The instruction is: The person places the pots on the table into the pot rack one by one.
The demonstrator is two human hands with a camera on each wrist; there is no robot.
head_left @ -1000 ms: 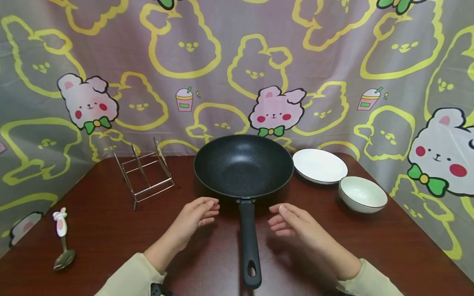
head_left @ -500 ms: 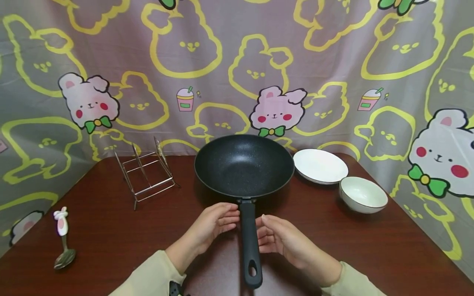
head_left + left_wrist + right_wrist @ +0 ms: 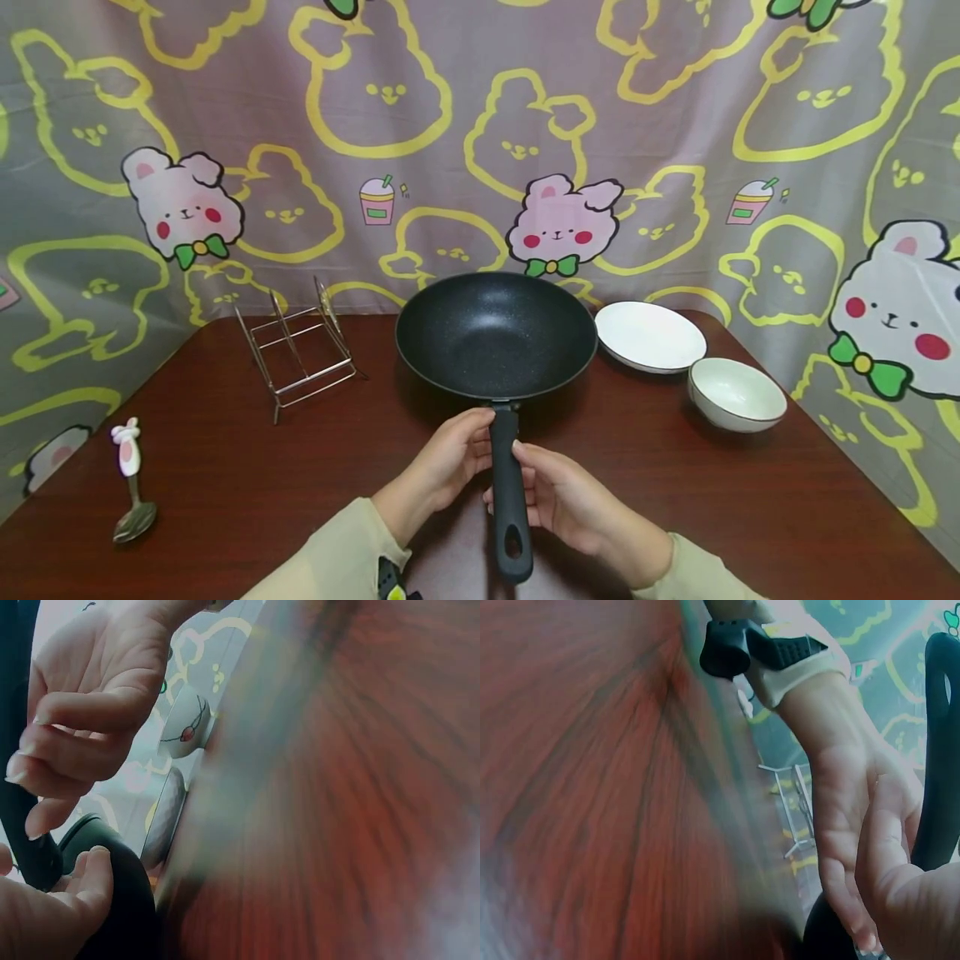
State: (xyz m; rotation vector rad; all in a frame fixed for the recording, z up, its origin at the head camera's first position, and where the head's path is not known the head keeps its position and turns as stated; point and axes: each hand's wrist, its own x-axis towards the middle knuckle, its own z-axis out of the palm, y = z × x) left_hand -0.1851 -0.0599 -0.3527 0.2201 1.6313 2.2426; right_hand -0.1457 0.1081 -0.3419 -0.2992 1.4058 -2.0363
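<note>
A black wok (image 3: 495, 342) with one long handle (image 3: 510, 500) sits in the middle of the table, handle towards me. My left hand (image 3: 446, 467) holds the handle near the bowl, thumb at its left edge and fingers passing underneath. Lower down, my right hand (image 3: 570, 500) holds it from the right; its thumb touches the right edge and fingertips show past the left side. In the left wrist view the fingers of the right hand (image 3: 90, 712) are curled beside the handle. The right wrist view shows the left hand (image 3: 847, 810) under the handle; the grip itself is partly hidden.
A wire rack (image 3: 300, 358) stands at the back left, and a spoon (image 3: 131, 483) with a white rabbit handle lies at far left. Right of the wok are a white plate (image 3: 651, 336) and a bowl (image 3: 737, 396). A patterned curtain (image 3: 450, 125) encloses the table (image 3: 675, 467).
Both hands have moved inward from either side of the handle and now meet it, their fingers going beneath. The wok and the other things stay in place.
</note>
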